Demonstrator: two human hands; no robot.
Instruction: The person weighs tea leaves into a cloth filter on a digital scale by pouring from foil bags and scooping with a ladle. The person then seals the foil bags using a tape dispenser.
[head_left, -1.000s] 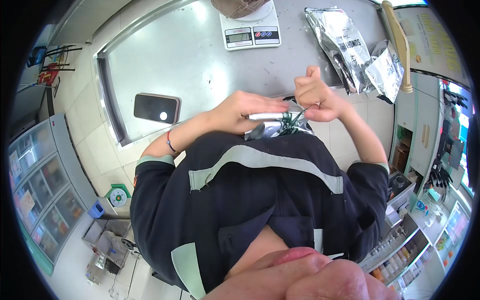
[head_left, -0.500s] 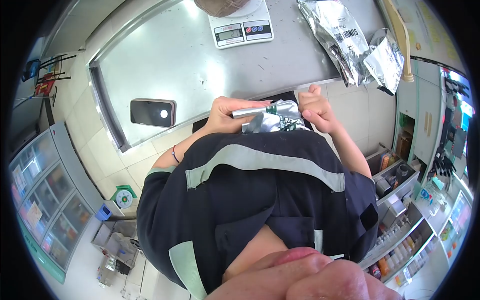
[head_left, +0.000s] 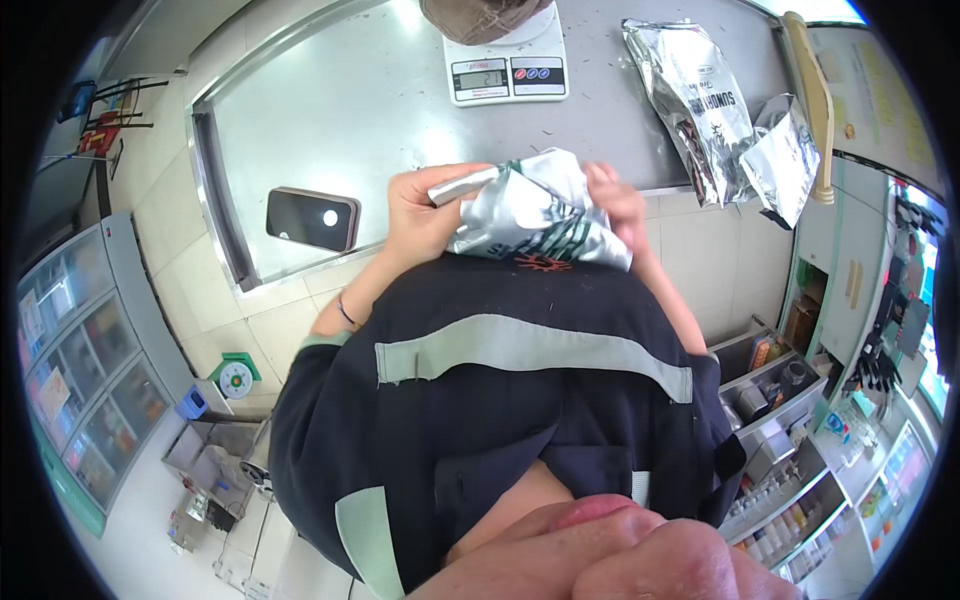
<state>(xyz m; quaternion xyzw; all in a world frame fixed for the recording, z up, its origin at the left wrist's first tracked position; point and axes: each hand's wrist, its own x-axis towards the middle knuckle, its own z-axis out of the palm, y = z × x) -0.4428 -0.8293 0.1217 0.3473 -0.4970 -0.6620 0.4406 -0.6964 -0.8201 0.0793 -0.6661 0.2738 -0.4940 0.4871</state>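
Foil pouch (head_left: 535,215), before the chest at the table's (head_left: 400,120) near edge.
Steel surface separates it from scale (head_left: 507,78) and phone (head_left: 312,220). Long axis: left-right; folded strip points left, gripped by left hand (head_left: 418,215). Right hand (head_left: 622,212): curled at opposite side, blurred; grip indeterminable.

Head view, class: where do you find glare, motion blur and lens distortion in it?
Head view: bright glare on the steel table and on the held silver bag, with a round light reflection on the phone; the right hand looks smeared, probably by motion; wide-angle distortion bows the table's edges, and black fills the picture's corners.
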